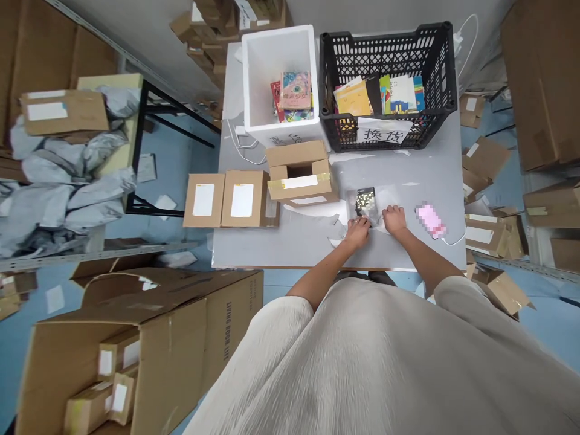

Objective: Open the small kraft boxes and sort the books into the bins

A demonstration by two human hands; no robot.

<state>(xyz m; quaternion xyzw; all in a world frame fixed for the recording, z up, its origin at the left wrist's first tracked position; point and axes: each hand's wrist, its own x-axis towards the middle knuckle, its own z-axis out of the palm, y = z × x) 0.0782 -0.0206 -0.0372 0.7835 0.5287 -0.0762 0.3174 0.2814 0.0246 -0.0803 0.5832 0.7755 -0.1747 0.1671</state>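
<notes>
Right of centre: one left hand [357, 231] and one right hand [394, 219], two hands in all, one black-and-gold item [365, 199] and one blurred pink object [430, 220]. Centre: three cardboard boxes [203, 200], two closed, one open. Top centre: one white foam box [278, 54] and one black crate [444, 78]. Lower left: one large carton [174, 338], three small boxes [88, 408] showing inside.

The left hand [358, 232] rested at the lower edge of a small, dark, gold-patched rectangular item [366, 201] in clear plastic; the right hand [394, 219] lay just beside it, fingers curled. Around them on the grey table [294, 244] stood an opened brown cardboard box [300, 188], a white foam bin [257, 66] and a black plastic crate [446, 90] — the last two holding colourful books — and a blurred pink object [430, 220] lay rightward.
</notes>
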